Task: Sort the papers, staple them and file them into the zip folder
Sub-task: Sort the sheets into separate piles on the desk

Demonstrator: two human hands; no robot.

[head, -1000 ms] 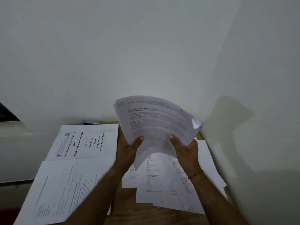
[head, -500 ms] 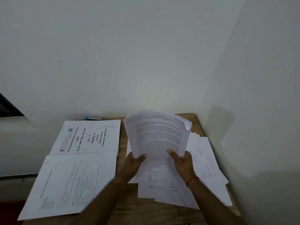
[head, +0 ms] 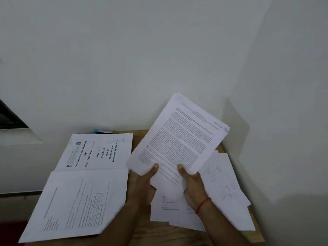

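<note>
A stack of printed white sheets [head: 179,139] is held up above the wooden table [head: 140,144], tilted with its top to the right. My left hand [head: 147,183] grips its lower left edge, thumb on the front. My right hand [head: 192,185], with a red thread at the wrist, grips the lower right edge. Loose printed sheets [head: 223,185] lie spread on the table under and to the right of my hands. No stapler or zip folder can be made out.
A titled cover sheet [head: 95,151] lies at the back left, and another printed sheet [head: 78,201] lies in front of it, overhanging the table's left side. A small blue-tipped object [head: 103,130] lies against the wall. White walls close the back and right.
The fanned, bowed stack has been squared into a flatter bundle, lowered a little and then tilted to the right. Both hands kept hold of its lower edge.
</note>
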